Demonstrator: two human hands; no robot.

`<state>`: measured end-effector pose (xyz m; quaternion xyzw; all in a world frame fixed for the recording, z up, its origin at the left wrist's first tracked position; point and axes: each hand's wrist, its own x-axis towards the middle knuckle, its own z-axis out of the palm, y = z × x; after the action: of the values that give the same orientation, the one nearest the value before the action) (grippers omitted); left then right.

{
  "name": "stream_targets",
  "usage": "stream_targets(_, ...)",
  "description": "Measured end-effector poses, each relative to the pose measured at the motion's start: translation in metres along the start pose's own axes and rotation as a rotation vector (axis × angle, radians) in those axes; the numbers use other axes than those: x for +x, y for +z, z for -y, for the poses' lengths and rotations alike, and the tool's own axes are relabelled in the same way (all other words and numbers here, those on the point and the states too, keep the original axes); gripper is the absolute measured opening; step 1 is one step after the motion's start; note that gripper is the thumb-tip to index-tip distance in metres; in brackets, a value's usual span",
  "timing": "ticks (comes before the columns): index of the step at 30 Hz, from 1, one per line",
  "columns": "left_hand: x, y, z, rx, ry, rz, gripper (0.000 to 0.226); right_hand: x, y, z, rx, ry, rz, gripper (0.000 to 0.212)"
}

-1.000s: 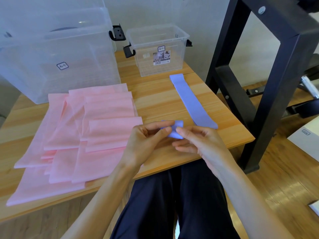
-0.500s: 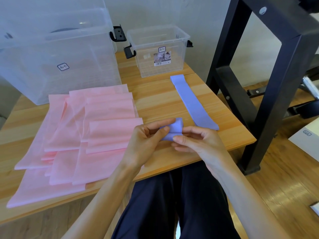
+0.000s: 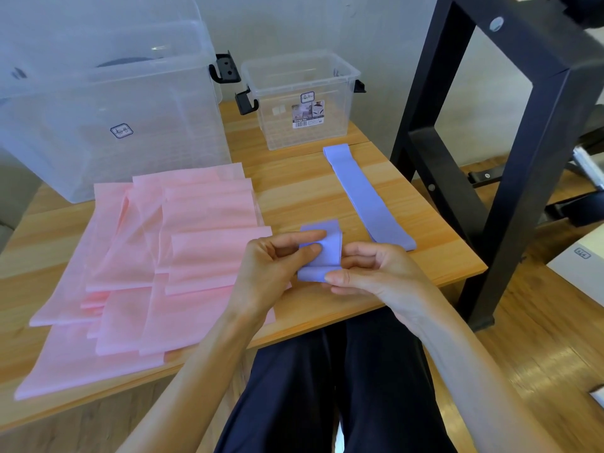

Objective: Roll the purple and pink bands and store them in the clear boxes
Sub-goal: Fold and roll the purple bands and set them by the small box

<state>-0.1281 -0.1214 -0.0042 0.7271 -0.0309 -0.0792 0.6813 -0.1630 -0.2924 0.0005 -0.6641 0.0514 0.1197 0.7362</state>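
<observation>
Purple band (image 3: 322, 253) partly behind hands (image 3: 327, 269)

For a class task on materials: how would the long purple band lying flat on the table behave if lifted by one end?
The long purple band lies thin and flat, so it would probably droop limply. It looks light. Its twin bends easily between both hands, suggesting softness.
</observation>
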Motion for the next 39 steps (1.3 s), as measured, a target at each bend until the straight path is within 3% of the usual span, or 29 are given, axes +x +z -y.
stream_targets(11,-0.002,0.005,-0.001,-0.001,0.075,-0.021,0.014,0.001,-0.002,0.003,-0.047,0.053,-0.013,0.028)
stream_targets(18,-0.007,-0.003,-0.009,0.031,0.039,0.157,0.023,0.000,-0.003,0.005,-0.006,0.103,-0.027,0.023)
stream_targets(24,-0.002,-0.001,-0.003,0.069,0.040,0.023,0.019,-0.002,0.003,0.000,0.069,-0.006,-0.083,0.022)
stream_targets(27,-0.002,-0.002,-0.003,0.058,0.042,0.067,0.011,-0.002,0.003,0.000,0.039,0.005,-0.105,0.020)
stream_targets(30,-0.001,-0.006,0.002,0.051,0.049,0.136,0.028,-0.001,0.003,0.002,0.026,0.046,-0.090,0.025)
stream_targets(34,-0.002,-0.003,0.002,0.012,0.056,0.093,0.016,0.000,0.004,0.000,0.094,-0.007,-0.122,0.019)
stream_targets(39,0.000,-0.004,0.001,0.064,0.068,0.095,0.033,0.001,0.003,-0.001,0.038,0.024,-0.108,0.016)
